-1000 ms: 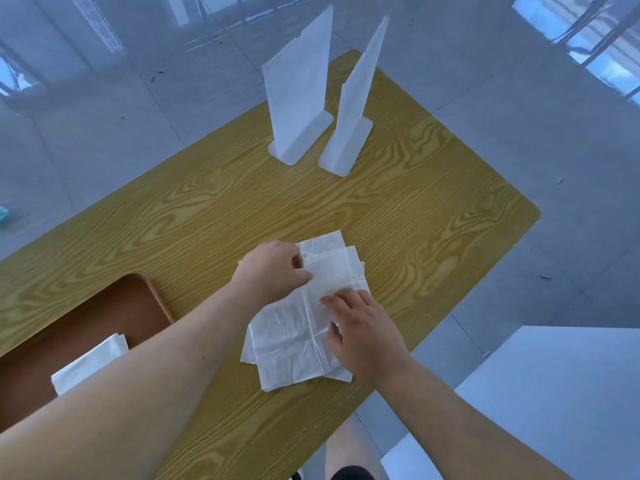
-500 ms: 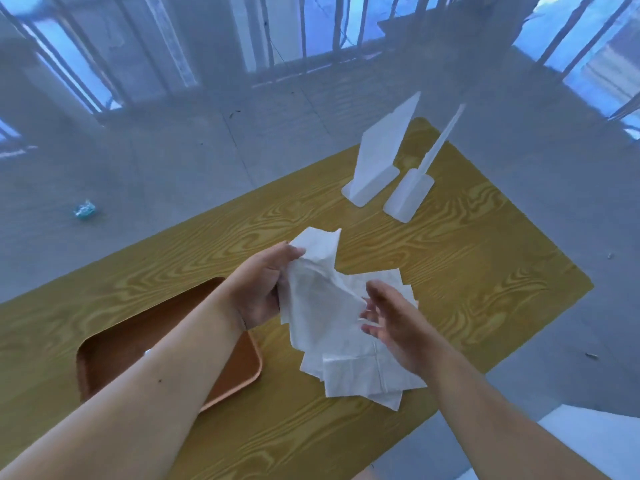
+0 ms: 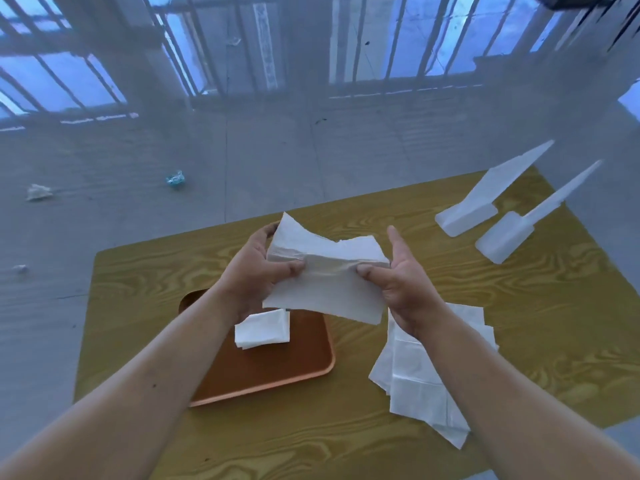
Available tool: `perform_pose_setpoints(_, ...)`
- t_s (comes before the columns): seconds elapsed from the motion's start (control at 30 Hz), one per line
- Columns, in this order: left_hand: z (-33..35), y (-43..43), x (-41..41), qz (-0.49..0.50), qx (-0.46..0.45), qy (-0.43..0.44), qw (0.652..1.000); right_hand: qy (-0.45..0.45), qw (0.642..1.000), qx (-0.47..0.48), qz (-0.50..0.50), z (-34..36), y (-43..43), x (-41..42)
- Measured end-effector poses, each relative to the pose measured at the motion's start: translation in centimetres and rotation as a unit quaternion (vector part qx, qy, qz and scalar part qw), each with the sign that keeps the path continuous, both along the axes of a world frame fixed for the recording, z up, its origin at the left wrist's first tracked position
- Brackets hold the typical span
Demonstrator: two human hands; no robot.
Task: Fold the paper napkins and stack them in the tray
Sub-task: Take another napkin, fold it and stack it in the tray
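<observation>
From the head view, we are holding a white paper napkin above the yellow wooden table, our left hand and right hand each pinching an end, its long axis running hand to hand; the brown plastic tray is lying below, nearer our left.

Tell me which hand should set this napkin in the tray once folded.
Left, probably. The left hand grips the napkin above the tray; the right hand is over the unfolded pile.
</observation>
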State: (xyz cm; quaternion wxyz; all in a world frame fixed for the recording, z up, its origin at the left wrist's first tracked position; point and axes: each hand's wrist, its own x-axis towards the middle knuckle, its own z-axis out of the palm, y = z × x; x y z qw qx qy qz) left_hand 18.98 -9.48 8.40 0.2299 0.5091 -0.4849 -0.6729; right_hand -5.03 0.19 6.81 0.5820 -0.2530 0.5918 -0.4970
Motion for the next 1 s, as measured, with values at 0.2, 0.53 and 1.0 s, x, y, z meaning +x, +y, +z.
perform_pose_setpoints(0.2, 0.1, 0.0, 2.4, 0.009, -0.078, -0.101, 0.992, 0.062, 0.997, -0.006, 0.054, 0.7, -1.7, 0.8)
perform_pose_setpoints(0.53, 1.2, -0.4, 3.7, -0.055, -0.204, -0.248, 0.945, 0.396, 0.904, -0.008, 0.162, 3.0, -2.5, 0.6)
perform_pose_setpoints(1.0, 3.6, -0.6, 2.8, 0.049, -0.11, -0.086, 0.989, 0.063, 0.98, 0.031, 0.184, 5.0, -1.8, -1.8)
